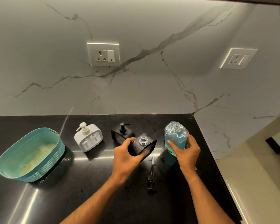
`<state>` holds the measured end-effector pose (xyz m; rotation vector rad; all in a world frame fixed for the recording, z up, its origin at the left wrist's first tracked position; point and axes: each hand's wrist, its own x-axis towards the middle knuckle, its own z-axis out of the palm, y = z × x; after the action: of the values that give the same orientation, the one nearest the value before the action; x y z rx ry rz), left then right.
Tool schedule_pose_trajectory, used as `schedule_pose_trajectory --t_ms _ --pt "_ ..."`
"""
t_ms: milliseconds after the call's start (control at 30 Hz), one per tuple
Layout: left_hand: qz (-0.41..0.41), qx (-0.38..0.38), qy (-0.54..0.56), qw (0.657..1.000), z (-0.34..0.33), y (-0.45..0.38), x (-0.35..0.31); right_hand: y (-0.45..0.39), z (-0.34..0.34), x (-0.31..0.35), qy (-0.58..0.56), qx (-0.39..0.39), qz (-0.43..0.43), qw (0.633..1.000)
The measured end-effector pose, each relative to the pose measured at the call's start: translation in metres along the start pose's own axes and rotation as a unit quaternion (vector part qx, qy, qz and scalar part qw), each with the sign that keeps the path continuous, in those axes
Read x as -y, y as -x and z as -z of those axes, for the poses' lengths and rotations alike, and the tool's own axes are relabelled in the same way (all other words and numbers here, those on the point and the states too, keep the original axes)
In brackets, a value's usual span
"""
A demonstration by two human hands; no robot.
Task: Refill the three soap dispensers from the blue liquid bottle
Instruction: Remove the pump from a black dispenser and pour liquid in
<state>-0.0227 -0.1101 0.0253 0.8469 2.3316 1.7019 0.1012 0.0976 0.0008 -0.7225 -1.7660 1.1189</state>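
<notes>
The left hand [125, 152] is closed around an open-necked black dispenser [143, 147], its pump [151, 176] lying loose toward the worktop's [87, 191] front edge. The right hand [187, 151] grips the uncapped blue liquid bottle [175, 135] near the right edge. Three dispensers in all: this one, a second black one [122, 132] behind it, one white [88, 137]. One teal basket [31, 154] sits by the left edge.

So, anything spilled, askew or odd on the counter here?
No spill visible. The only loose part is the black pump, lying flat on the counter, out of the open dispenser held by the left hand. The right hand holds the uncapped blue bottle.
</notes>
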Motion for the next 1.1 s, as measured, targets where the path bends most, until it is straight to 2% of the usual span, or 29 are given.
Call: schedule_pose_trajectory --t_ms 333,500,733,1100 --pt "-0.006 -0.054 -0.001 0.999 0.040 0.027 -0.006 0.043 -0.011 0.049 0.021 -0.013 0.090 0.996" --pt "-0.025 -0.064 -0.008 0.998 0.058 0.036 -0.007 0.067 -0.022 0.062 0.031 0.002 0.099 0.995" --pt "-0.026 -0.060 -0.017 0.998 0.077 0.046 0.002 0.095 -0.038 0.075 0.031 -0.016 0.097 0.995" --pt "-0.024 -0.087 -0.045 0.995 0.080 0.054 0.005 0.101 -0.036 0.081 0.082 0.026 0.140 0.986"
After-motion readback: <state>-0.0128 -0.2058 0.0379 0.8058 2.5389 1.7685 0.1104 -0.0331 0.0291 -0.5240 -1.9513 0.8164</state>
